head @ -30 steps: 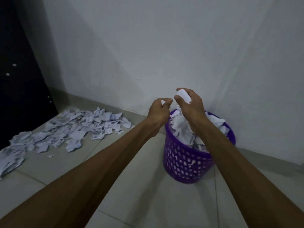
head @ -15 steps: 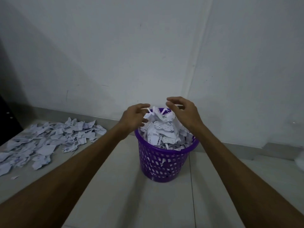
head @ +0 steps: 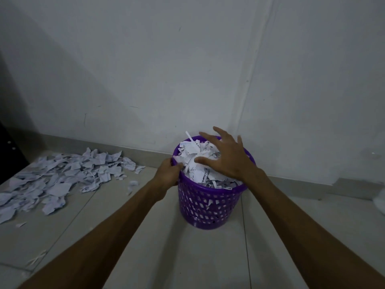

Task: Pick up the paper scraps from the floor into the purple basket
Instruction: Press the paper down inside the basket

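The purple basket (head: 208,207) stands on the tiled floor near the wall, heaped with white paper scraps (head: 194,155) above its rim. My right hand (head: 227,157) lies flat on top of that heap with fingers spread, pressing it down. My left hand (head: 167,174) grips the basket's left rim, fingers curled over the edge. A wide pile of paper scraps (head: 62,178) covers the floor to the left of the basket.
A white wall runs close behind the basket. A dark cabinet edge (head: 8,140) stands at the far left. A pale object (head: 380,202) sits at the right edge. A few thin paper strips (head: 37,257) lie on the floor near my left forearm.
Both hands let go of the scraps they held over the basket. The right hand dropped flat onto the heap, and the left hand moved down to grip the rim. The view swung right.
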